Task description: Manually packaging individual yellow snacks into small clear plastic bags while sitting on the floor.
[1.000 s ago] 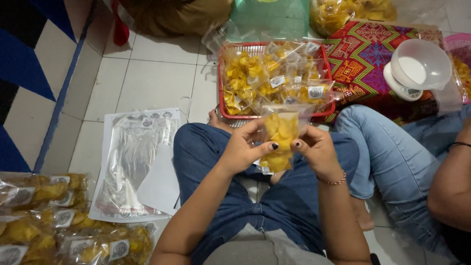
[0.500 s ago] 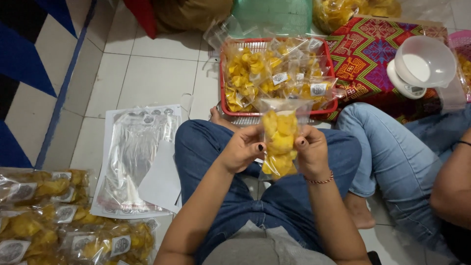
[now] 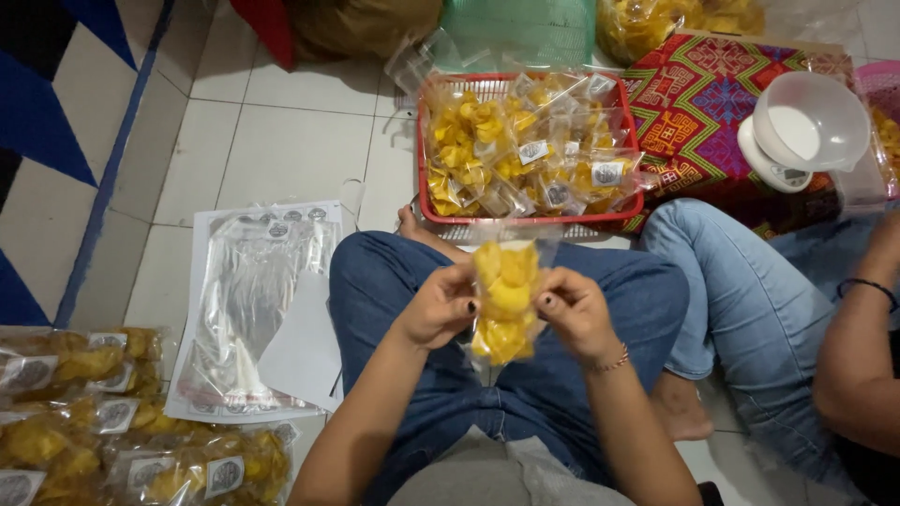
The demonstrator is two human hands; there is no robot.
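Observation:
A clear plastic bag of yellow chips (image 3: 504, 302) hangs upright over my lap. My left hand (image 3: 439, 305) pinches its left edge and my right hand (image 3: 572, 311) pinches its right edge, both with dark-painted nails. I sit cross-legged in blue jeans on a white tiled floor. Just beyond my knees stands a red plastic basket (image 3: 422, 150) piled with several more filled, labelled chip bags.
A stack of empty clear bags (image 3: 251, 309) lies on white paper to my left. Filled chip bags (image 3: 112, 422) pile at bottom left. Another person's jeans leg (image 3: 750, 300) and arm are at right, near a white bowl on a scale (image 3: 806, 126) and a patterned cloth (image 3: 694, 103).
Both hands have lowered the chip bag and shifted it slightly left, closer to my lap. The other person's arm at right has risen.

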